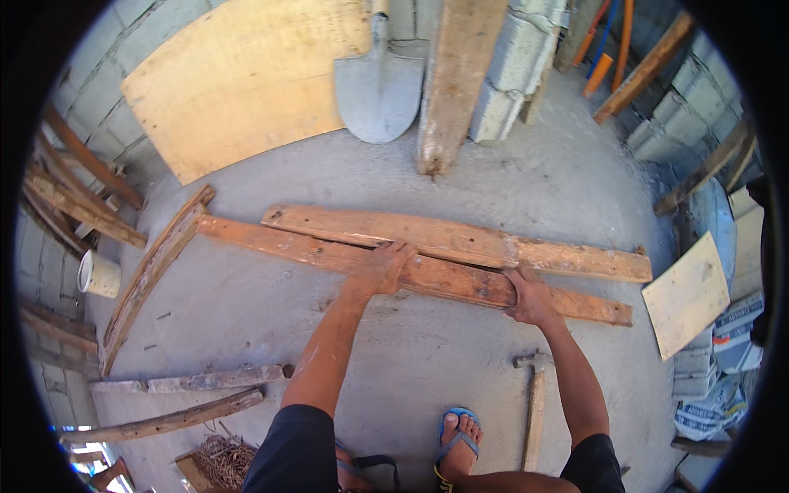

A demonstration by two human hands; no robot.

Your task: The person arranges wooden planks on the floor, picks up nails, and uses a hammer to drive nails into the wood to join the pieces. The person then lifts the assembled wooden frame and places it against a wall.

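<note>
Two reddish-brown wooden planks lie side by side across the concrete floor. My left hand (388, 267) is wrapped over the nearer plank (456, 282) around its middle. Farther right along that same plank, my right hand (530, 296) grips it, with fingers over the far edge. The far plank (370, 226) lies close behind, a narrow dark gap showing between the two. A claw hammer (534, 411) with a wooden handle rests on the floor below my right hand. The left end of the nearer plank meets an older length of wood (148, 283).
Two more wood pieces (189, 382) and a heap of nails (226, 460) lie at lower left. A white bucket (100, 275) stands left. A shovel (380, 90), plywood sheet (246, 82) and upright post (456, 90) stand at the back. Bags (711, 407) and a small board (686, 296) are right.
</note>
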